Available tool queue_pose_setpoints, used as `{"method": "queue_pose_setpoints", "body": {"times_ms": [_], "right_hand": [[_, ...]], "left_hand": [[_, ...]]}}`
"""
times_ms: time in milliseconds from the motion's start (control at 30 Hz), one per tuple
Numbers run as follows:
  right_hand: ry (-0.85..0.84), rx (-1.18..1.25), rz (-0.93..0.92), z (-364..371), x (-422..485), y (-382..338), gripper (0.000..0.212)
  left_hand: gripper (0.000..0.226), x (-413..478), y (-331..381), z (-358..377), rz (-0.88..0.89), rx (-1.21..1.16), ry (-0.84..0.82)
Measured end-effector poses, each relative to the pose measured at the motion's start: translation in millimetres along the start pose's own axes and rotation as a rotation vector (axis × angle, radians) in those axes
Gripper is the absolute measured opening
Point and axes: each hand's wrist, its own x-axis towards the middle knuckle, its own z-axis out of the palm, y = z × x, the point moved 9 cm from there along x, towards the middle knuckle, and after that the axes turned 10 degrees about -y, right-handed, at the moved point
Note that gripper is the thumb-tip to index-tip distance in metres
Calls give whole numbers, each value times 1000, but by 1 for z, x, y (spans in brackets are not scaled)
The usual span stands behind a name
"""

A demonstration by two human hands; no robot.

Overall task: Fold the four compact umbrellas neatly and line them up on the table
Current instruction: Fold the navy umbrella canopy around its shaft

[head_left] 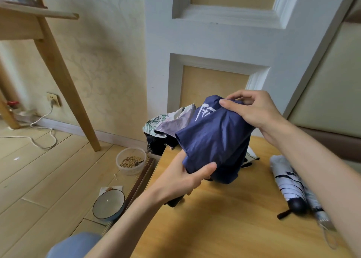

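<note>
A navy blue compact umbrella (pixel 212 140) with a white logo is held above the wooden table (pixel 224 218). My left hand (pixel 185 179) grips its lower end, where the black handle sticks out below my palm. My right hand (pixel 252 111) pinches the cloth at its upper end. A floral umbrella (pixel 172 121) with a dark lining lies loosely bunched at the table's far left edge. A white umbrella with dark stripes (pixel 289 181) lies folded on the right, its black handle toward me. Another pale folded umbrella (pixel 318 209) lies beside it, partly hidden by my right forearm.
On the floor to the left stand a plastic tub of grain (pixel 130 161) and a blue-rimmed bowl (pixel 108 204). A wooden table leg (pixel 64 77), a white cable and a wall socket are farther left. A white panelled door (pixel 214 42) is behind the table.
</note>
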Motion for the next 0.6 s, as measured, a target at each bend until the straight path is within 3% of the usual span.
{"method": "queue_pose_setpoints", "body": {"times_ms": [100, 267, 333, 433, 533, 600], "right_hand": [[56, 7, -16, -3, -2, 7, 22], [5, 51, -21, -1, -5, 8, 30], [-118, 142, 20, -1, -8, 11, 41], [-303, 90, 84, 6, -18, 15, 46], [-293, 51, 157, 9, -25, 23, 39], [-268, 18, 216, 6, -26, 27, 48]], "left_hand": [[49, 0, 5, 4, 22, -74, -11], [42, -2, 0, 2, 32, -112, 17], [45, -1, -1, -3, 34, -129, 45], [53, 0, 1, -8, 51, -143, 55], [51, 0, 2, -4, 35, -130, 28], [44, -2, 5, -1, 35, -113, 20]]}}
